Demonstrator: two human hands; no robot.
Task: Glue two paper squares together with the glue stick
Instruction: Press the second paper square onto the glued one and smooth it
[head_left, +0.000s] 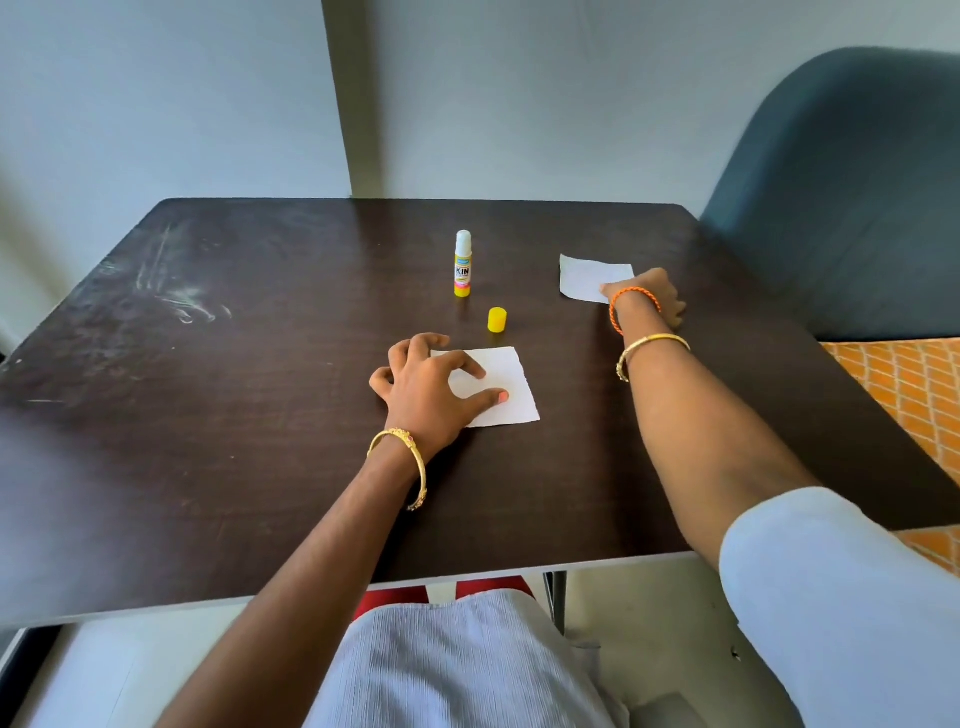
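Observation:
A white paper square (506, 382) lies near the middle of the dark table (208, 415). My left hand (426, 387) rests on its left part with fingers spread, thumb and index finger pressing it flat. A second white paper square (584, 275) lies farther back on the right. My right hand (652, 296) reaches over its near right corner and touches it; the fingertips are hidden behind the hand. The glue stick (462, 265) stands upright and uncapped behind the near square. Its yellow cap (497, 319) stands on the table just in front of it.
A blue-grey chair (841, 182) stands at the table's far right corner. An orange patterned surface (914, 384) lies beyond the right edge. Walls rise right behind the table. The table's left half has whitish scuff marks (176, 296).

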